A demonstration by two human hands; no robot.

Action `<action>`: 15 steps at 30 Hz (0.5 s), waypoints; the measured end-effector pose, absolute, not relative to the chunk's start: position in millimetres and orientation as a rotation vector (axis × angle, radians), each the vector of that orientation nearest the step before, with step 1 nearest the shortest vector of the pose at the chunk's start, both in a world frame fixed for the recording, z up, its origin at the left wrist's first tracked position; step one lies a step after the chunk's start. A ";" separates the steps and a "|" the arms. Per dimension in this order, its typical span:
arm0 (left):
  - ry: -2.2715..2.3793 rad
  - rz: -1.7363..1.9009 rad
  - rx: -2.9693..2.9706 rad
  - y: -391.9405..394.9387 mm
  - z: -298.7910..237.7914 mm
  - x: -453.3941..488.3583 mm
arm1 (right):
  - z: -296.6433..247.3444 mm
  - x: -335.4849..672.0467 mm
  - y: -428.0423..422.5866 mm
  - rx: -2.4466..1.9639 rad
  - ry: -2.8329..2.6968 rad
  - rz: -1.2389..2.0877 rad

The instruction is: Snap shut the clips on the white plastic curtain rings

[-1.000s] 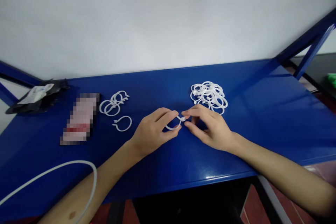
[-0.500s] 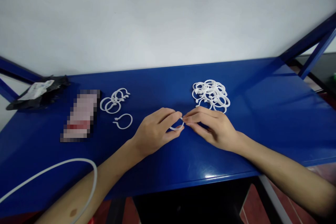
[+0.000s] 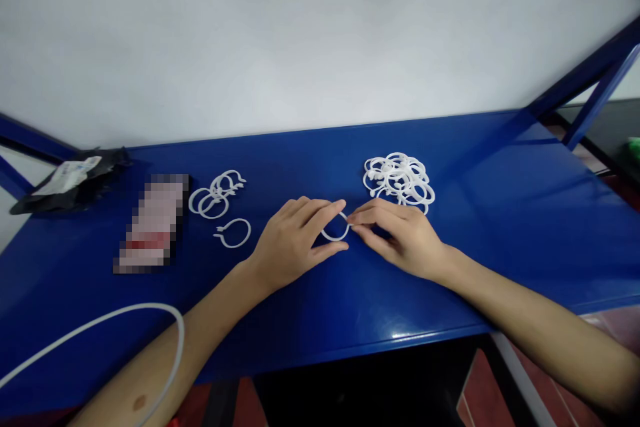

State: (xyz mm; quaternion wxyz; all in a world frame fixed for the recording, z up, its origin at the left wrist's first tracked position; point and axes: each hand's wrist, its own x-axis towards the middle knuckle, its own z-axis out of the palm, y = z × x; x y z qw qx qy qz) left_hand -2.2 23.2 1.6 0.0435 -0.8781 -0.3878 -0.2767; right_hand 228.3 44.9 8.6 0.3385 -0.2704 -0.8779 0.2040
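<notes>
A small white plastic ring (image 3: 335, 232) is held between both hands just above the blue table (image 3: 500, 227). My left hand (image 3: 295, 240) pinches its left side with thumb and forefinger. My right hand (image 3: 400, 233) pinches its right side at the clasp. Behind my right hand lies a pile of several white rings (image 3: 399, 180). To the left lie a small cluster of rings (image 3: 216, 195) and a single ring (image 3: 234, 232).
A blurred pink-and-red packet (image 3: 153, 223) lies left of the rings. A black bag with a white label (image 3: 70, 180) sits at the far left corner. A white tube (image 3: 100, 327) curves over the near left edge. Blue frame struts (image 3: 590, 87) rise at the right.
The ring has turned more upright and shows as a full circle between the fingers. Both hands stayed in about the same place.
</notes>
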 end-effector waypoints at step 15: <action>-2.015 -0.079 -1.992 62.9 5.5 -69.3 | 17.5 262.6 88.3 -1.144 -2.148 -0.072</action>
